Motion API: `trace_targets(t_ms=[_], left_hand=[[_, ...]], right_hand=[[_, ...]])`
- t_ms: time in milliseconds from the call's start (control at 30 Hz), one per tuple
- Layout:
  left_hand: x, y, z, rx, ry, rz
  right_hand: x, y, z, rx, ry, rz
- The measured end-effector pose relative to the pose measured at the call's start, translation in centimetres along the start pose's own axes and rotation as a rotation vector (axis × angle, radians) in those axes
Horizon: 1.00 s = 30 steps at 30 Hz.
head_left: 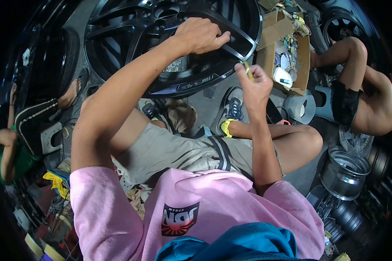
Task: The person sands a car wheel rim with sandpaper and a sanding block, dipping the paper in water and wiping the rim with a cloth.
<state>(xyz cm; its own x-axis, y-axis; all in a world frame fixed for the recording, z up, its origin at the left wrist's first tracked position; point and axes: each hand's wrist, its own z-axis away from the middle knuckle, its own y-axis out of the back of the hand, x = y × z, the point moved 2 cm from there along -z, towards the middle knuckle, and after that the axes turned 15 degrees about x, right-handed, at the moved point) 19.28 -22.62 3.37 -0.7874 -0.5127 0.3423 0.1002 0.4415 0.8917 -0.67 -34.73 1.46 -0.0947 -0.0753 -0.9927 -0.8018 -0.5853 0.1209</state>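
Observation:
A large black alloy wheel [137, 37] with several spokes lies in front of me, silver along part of its edge and lettered near its lower rim. My left hand [200, 35] rests over a spoke, its fingers curled under; the fingertips and anything in them are hidden. Just beyond the wheel's lower right edge, my right hand [256, 85] is closed on a slim yellow stick-like tool [248, 71]. Its tip points up toward the silver spoke end, and I cannot tell whether it touches. Its exact kind is unclear.
An open cardboard box [267, 56] of small cans and lids stands right of the wheel. Nearby are a white tub [299, 108] and a bare metal rim [345, 167]. Another person [357, 87] sits at the right; a second person's leg [37, 115] shows at the left.

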Motion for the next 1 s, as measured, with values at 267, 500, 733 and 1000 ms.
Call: trace_targets(t_ms=[267, 500, 733, 1000], left_hand=[[0.0, 0.2, 0.1, 0.014, -0.022, 0.001], [0.1, 0.1, -0.1, -0.003, -0.018, -0.024], [0.2, 0.3, -0.1, -0.003, -0.021, -0.020], [0.0, 0.0, -0.3, -0.017, -0.021, -0.010]], right_hand=[[0.0, -0.1, -0.2, 0.027, 0.027, 0.041], [-0.2, 0.0, 0.2, -0.032, -0.033, 0.041], [-0.7, 0.0, 0.4, -0.064, -0.024, 0.082], [-1.0, 0.0, 0.3, -0.032, 0.013, 0.081]])
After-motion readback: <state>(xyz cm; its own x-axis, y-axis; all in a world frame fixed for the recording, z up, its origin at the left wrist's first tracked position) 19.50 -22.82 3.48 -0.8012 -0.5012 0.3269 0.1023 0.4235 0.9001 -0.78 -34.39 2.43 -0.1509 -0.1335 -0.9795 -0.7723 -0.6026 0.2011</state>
